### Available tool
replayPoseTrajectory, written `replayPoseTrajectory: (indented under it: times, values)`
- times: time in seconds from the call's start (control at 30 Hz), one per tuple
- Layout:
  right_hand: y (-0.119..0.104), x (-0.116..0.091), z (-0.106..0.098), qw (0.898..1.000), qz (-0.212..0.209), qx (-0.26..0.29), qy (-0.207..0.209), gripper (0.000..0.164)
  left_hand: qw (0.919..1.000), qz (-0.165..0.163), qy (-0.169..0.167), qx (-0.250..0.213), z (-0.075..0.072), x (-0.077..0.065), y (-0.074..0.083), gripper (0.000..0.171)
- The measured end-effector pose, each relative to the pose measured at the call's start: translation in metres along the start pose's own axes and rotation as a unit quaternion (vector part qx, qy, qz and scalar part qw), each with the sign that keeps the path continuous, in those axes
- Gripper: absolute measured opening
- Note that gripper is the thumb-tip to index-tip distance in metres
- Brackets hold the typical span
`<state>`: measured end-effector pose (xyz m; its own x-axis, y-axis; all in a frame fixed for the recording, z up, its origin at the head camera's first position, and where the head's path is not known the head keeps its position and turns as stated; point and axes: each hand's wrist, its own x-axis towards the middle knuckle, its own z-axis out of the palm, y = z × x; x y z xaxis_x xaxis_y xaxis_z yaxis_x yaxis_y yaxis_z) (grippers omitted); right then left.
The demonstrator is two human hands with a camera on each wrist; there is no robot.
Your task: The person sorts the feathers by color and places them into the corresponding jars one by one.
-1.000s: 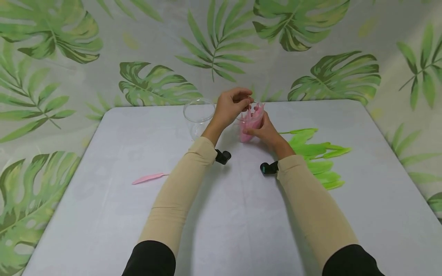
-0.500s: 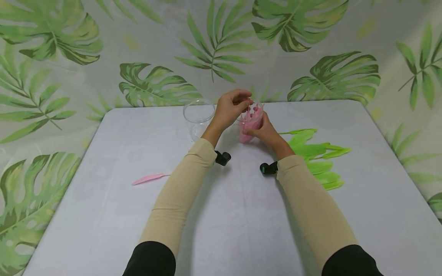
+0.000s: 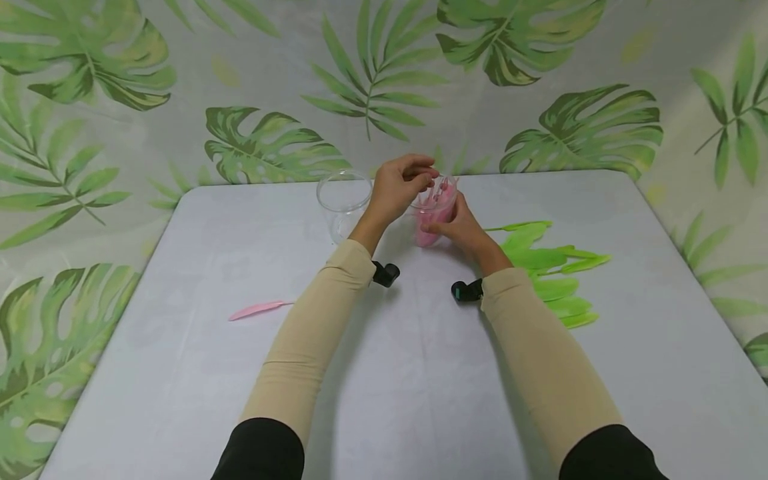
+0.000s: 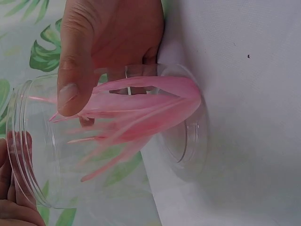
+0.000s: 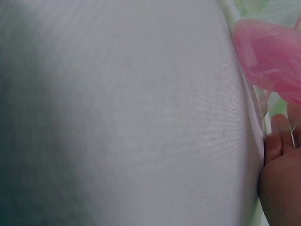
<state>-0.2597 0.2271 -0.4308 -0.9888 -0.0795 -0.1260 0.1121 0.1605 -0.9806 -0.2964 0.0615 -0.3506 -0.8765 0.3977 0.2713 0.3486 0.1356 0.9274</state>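
My right hand [image 3: 465, 230] grips a clear plastic jar [image 4: 56, 155] from its right side, thumb across the near wall. Several pink feathers [image 4: 164, 103] stand inside with quills upward. Over the jar's mouth is my left hand [image 3: 399, 187], fingers loosely bent right at the rim, with no feather visible between them. In the left wrist view the left fingers [image 4: 21, 165] show through the rim. The right wrist view catches the pink feathers [image 5: 268, 56] and part of the right hand [image 5: 284, 174] at its edge.
A second clear jar [image 3: 336, 200] stands left, partly behind the left wrist. One pink feather [image 3: 258, 310] lies beside the left forearm. Several bright green feathers [image 3: 549, 260] lie right of the right wrist. Leaf-patterned cloth [image 3: 276, 143] hangs behind the white table [image 3: 414, 387].
The left fingers shift slightly at the jar's mouth, and more of the feather quills show beneath them. The right hand keeps its hold on the jar.
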Motion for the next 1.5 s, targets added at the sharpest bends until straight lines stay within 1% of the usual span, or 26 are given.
replayPoseTrajectory:
  times: [0.13,0.27,0.47,0.67,0.83,0.93,1.0,1.07,1.13,1.2,1.27,1.3,1.37,1.43,1.5]
  values:
    - [0.0,0.0,0.0,1.0,-0.003,0.006,0.001,0.097,1.0,0.002,0.0,-0.003,0.0,-0.001,0.0,0.025]
    - [0.001,-0.001,0.001,1.0,-0.002,0.005,-0.001,0.098,1.0,0.0,-0.005,0.007,-0.001,-0.002,0.0,0.024]
    - [0.001,0.0,0.0,1.0,0.004,-0.001,-0.004,0.099,0.9997,-0.007,-0.002,0.023,0.0,-0.003,0.002,0.022]
    - [0.0,-0.001,-0.001,1.0,0.004,0.002,-0.006,0.098,0.9993,-0.003,-0.012,0.035,0.0,-0.002,0.004,0.023]
    - [0.001,-0.001,0.0,1.0,0.003,0.006,-0.007,0.097,0.9975,-0.008,-0.022,0.066,-0.002,-0.003,0.008,0.024]
    - [0.001,-0.001,0.001,1.0,-0.001,0.012,-0.004,0.097,0.9961,-0.014,-0.037,0.079,-0.009,-0.005,0.015,0.025]
    - [0.0,-0.001,0.001,1.0,-0.003,0.012,-0.003,0.097,0.9944,-0.016,-0.055,0.089,-0.02,-0.009,0.025,0.028]
    - [0.0,-0.002,0.001,1.0,-0.001,0.006,-0.004,0.098,0.9904,-0.004,-0.078,0.114,-0.035,-0.017,0.04,0.029]
    - [0.0,-0.001,0.001,1.0,0.005,-0.002,-0.004,0.099,0.9841,0.015,-0.101,0.146,-0.052,-0.03,0.057,0.029]
    - [0.001,-0.001,0.0,1.0,0.008,-0.007,-0.003,0.099,0.9759,0.033,-0.12,0.18,-0.07,-0.046,0.073,0.028]
    - [0.001,0.0,-0.001,1.0,0.004,-0.005,-0.001,0.099,0.9678,0.051,-0.133,0.207,-0.086,-0.065,0.084,0.025]
    - [0.002,0.001,-0.001,1.0,0.002,-0.003,-0.001,0.099,0.9638,0.058,-0.138,0.221,-0.094,-0.075,0.087,0.023]
    - [0.002,0.001,0.0,1.0,-0.005,0.002,0.0,0.098,0.9538,0.077,-0.149,0.249,-0.107,-0.094,0.087,0.021]
    - [0.002,0.001,0.0,1.0,-0.007,0.002,-0.001,0.098,0.9394,0.098,-0.162,0.286,-0.12,-0.114,0.081,0.018]
    - [0.003,0.002,0.001,1.0,-0.008,0.002,-0.002,0.097,0.9245,0.114,-0.174,0.319,-0.132,-0.133,0.071,0.017]
